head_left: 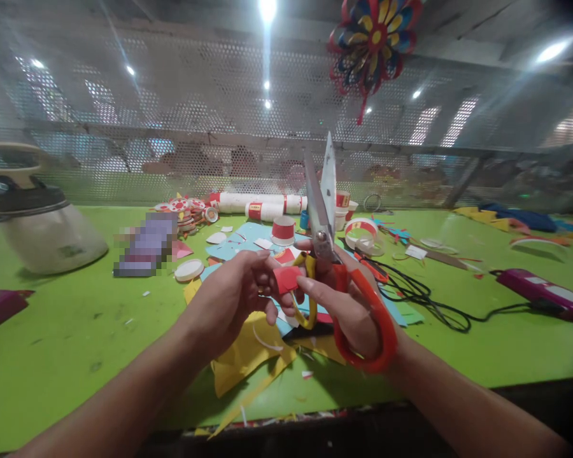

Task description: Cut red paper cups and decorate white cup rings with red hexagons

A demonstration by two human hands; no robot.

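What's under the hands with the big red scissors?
Under the left hand and right hand lie yellow paper sheets and light blue paper on the green table. The hands cover the middle of the pile.

**Around the green bench**

A clear jug (42, 222) stands near the bench's (76, 331) left edge. Rolls of paper cups (262, 203) lie along the far edge. A black cable (430, 302) runs to a pink device (544, 292) at the right edge. A paper pinwheel (372, 38) hangs overhead.
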